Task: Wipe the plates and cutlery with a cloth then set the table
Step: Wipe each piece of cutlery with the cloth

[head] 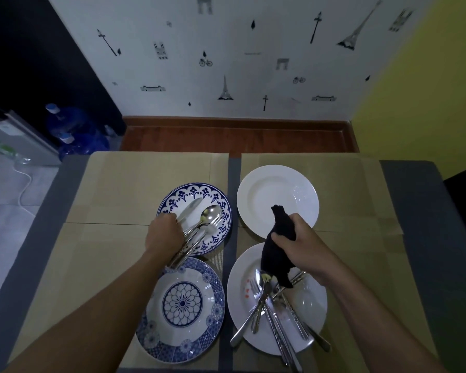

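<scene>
**Clean bundle in 1 hand, cloth in the other**

Head view: The left hand (164, 232) was clenched around the handles of a bundle of cutlery (203, 220), a knife, a spoon and at least 1 fork. Their tips fanned out over the far blue-patterned plate (218, 198); whether they touched it could not be told. The right hand (301, 246) grasped a dark cloth (277, 254), bunched in the fist, its loose end hanging over the near white plate (308, 313). That plate carried a crossed pile of cutlery (267, 305) and some reddish specks. A far white plate (276, 188) and a near blue floral plate (183, 302) lay bare on brown mats (119, 184).

The step looked like cutlery wiping, with table setting not yet begun. To do it well, the bundle probably needed laying down flat on the blue-patterned plate, apart from the unwiped pile. The pile's pieces were best drawn out 1 at a time by the handle and pulled through a fold of cloth from handle to tip. The specked plate would need wiping too.

No brand or writing could be read. The wall showed only small drawings of towers and bicycles, and a label on the grey appliance (16, 135) at the left was too blurred.
</scene>
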Demonstrator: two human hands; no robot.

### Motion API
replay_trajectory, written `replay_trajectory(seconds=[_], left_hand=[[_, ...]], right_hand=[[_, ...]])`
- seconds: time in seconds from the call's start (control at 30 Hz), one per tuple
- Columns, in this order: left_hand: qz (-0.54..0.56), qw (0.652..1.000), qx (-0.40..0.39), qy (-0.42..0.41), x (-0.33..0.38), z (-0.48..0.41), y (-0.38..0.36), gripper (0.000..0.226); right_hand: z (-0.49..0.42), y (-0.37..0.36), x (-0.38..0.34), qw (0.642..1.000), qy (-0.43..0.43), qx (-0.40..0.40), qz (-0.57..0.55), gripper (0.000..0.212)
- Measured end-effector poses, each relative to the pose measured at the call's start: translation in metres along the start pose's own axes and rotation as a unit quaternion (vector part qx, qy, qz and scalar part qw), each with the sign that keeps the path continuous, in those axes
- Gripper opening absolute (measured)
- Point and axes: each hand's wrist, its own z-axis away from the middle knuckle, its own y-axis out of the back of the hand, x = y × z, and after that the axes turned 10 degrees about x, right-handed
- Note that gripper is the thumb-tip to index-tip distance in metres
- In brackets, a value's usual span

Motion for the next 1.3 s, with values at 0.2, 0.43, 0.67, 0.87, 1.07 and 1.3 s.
replay_trajectory(seconds=[0.2, 0.43, 0.67, 0.87, 1.07, 1.3], left_hand=[[0.077, 0.997, 0.024, -0.021, 0.026, 0.018, 0.005, 0.035], [0.155, 0.985, -0.04, -0.069, 0.08, 0.071, 0.002, 0.012], [0.09, 0.966, -0.229, -0.079, 0.104, 0.129, -0.027, 0.027], [0.063, 0.968, -0.236, -0.051, 0.105, 0.166, -0.043, 0.02], [0.056, 0.975, -0.207, -0.054, 0.107, 0.175, -0.04, 0.027], [0.094, 0.971, -0.211, -0.056, 0.103, 0.175, -0.032, 0.026]], right_hand=[[0.007, 0.011, 0.006, 0.987, 0.109, 0.086, 0.084, 0.015], [0.019, 0.027, 0.021, 0.976, 0.133, 0.154, 0.081, 0.02], [0.026, 0.037, 0.039, 0.982, 0.129, 0.136, 0.035, 0.018], [0.029, 0.042, 0.052, 0.988, 0.116, 0.106, 0.01, 0.018], [0.03, 0.047, 0.058, 0.99, 0.111, 0.088, -0.002, 0.015], [0.031, 0.05, 0.061, 0.992, 0.09, 0.082, -0.043, 0.009]])
